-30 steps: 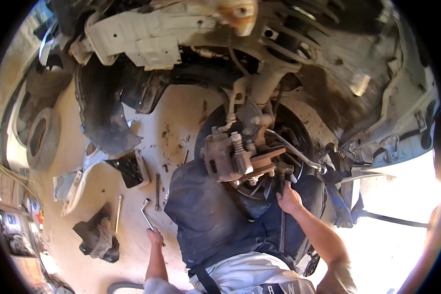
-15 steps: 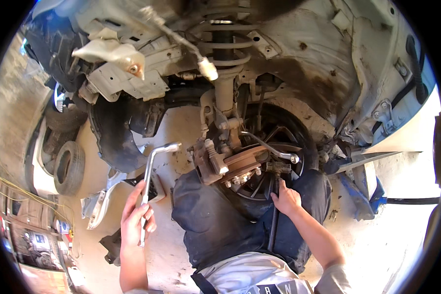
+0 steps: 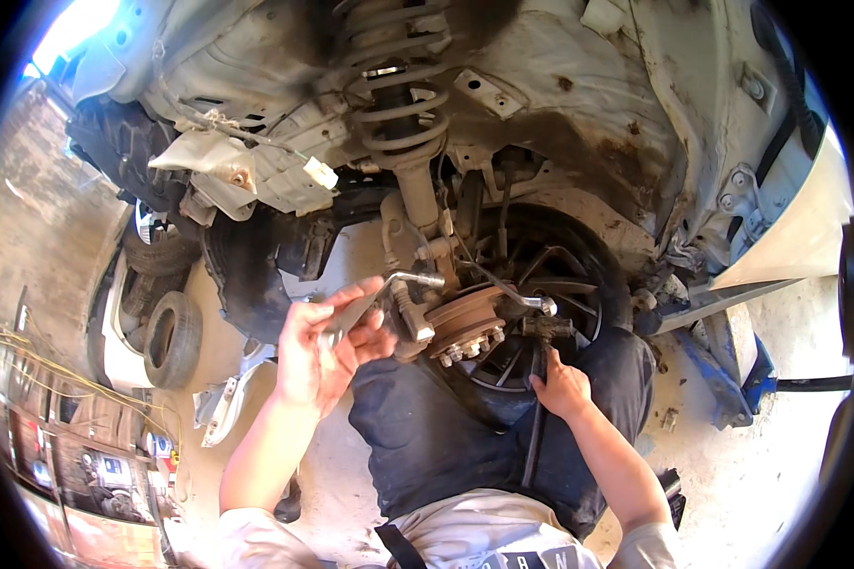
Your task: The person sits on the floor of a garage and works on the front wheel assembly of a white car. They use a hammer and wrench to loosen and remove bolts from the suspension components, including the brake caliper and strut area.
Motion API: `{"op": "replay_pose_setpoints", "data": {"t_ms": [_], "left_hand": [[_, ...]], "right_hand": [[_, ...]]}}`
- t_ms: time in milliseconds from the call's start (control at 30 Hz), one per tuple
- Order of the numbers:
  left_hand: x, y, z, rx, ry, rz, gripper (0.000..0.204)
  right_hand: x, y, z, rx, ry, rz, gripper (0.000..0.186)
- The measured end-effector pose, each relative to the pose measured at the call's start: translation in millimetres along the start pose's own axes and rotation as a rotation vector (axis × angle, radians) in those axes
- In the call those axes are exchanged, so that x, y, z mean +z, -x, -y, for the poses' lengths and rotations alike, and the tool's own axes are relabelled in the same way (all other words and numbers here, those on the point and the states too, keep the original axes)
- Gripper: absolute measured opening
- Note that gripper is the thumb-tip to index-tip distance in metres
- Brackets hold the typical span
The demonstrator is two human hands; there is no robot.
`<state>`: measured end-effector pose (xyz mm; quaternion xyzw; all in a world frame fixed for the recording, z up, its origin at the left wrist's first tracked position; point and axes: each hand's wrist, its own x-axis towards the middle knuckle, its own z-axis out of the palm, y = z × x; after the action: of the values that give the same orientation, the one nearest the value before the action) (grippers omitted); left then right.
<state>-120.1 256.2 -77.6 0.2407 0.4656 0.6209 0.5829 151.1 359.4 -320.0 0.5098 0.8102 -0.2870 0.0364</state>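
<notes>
My left hand (image 3: 327,356) is closed on an L-shaped socket wrench (image 3: 356,311), whose socket end reaches toward the strut's lower bracket beside the rusty brake caliper (image 3: 411,321). My right hand (image 3: 565,387) grips a hammer by its dark handle (image 3: 533,446), just under the metal head (image 3: 547,328); the handle's lower end rests by my thigh. A second L-shaped wrench (image 3: 503,290) sits at the knuckle above the rusty brake disc (image 3: 465,318), its shiny end above the hammer head. Wheel studs (image 3: 472,349) show on the hub.
The strut with its coil spring (image 3: 403,123) rises into the wheel arch. A wheel (image 3: 617,275) lies behind the disc. A white connector (image 3: 320,173) dangles from a wire. Blue jack parts (image 3: 754,384) stand at right; a loose tyre (image 3: 173,339) and yellow cables lie at left.
My left hand has moved right and up with the L-shaped wrench, bringing it beside the caliper and strut. My right hand keeps its hold on the hammer. The view has shifted slightly.
</notes>
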Motion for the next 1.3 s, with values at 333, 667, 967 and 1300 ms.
{"op": "replay_pose_setpoints", "data": {"t_ms": [333,667,967,1300], "left_hand": [[10.5,-34.2,9.4,0.629,-1.418,-0.12,0.013],[25.2,-70.1,-17.3,0.864,-0.706,-0.156,0.02],[6.4,-133.7,-9.9,0.861,-0.63,-0.355,0.024],[-4.6,-169.0,-5.3,0.742,-0.783,-0.335,0.04]], "right_hand": [[3.6,-8.7,-6.5,-0.004,-0.006,-0.012,0.067],[-2.0,-17.6,-4.5,0.09,-0.068,0.061,0.074],[7.6,-21.3,-10.7,0.043,-0.082,-0.029,0.069],[3.8,-24.7,-11.4,0.057,-0.188,-0.019,0.069]]}}
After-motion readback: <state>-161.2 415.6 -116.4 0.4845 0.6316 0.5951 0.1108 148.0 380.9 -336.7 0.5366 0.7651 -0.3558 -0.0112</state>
